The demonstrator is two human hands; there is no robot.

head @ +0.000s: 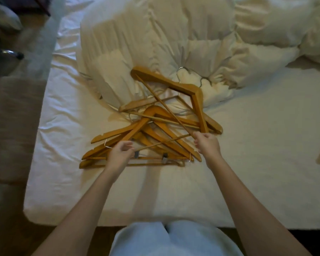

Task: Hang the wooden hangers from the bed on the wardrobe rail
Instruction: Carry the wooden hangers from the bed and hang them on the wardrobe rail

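Your right fingertips (199,135) sit at the near end of the top hanger (164,80), curled towards the wood; I cannot tell whether they are pinching it. That right hand (209,146) is the nearer one to it. Your left hand (120,152) hovers over the left side of the heap, fingers (127,145) loosely curled and apart, holding nothing that shows.

The wooden hangers (140,126) lie in a crossed pile on the bed (266,126), straight ahead of both hands. The top hanger runs away from your right hand, up and to the left. Its wire hook (181,72) is on the far side, against the rumpled duvet (155,34). Its thin crossbar (163,104) passes over the hangers below, so lifting from that one end will likely tip it and may drag the others along.

At the near edge of the pile, a hanger with metal clips (164,157) lies crosswise just beyond your left hand. The wardrobe rail is not in view.
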